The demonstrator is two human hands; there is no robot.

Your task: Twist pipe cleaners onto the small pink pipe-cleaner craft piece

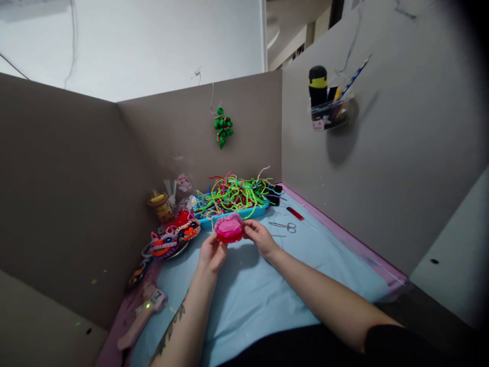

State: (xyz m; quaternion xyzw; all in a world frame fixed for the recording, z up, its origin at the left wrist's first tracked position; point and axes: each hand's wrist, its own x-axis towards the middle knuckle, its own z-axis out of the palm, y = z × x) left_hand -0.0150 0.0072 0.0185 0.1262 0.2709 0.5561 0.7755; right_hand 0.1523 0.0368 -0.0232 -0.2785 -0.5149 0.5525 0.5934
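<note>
Between my two hands, raised above the light blue table cover, is a pink and red fuzzy craft piece that looks made of pipe cleaners. My left hand pinches its lower left edge. On the opposite side, my right hand grips the right edge between thumb and fingers. Just behind the piece stands a blue tray heaped with loose pipe cleaners in green, red, yellow and other colours. A pair of scissors lies to the right of my right hand.
At left, a metal plate bears colourful fuzzy pieces, near a jar. A pink glue gun lies at front left. Beyond the scissors is a red flat item. Grey partitions enclose the table; a clear holder hangs right.
</note>
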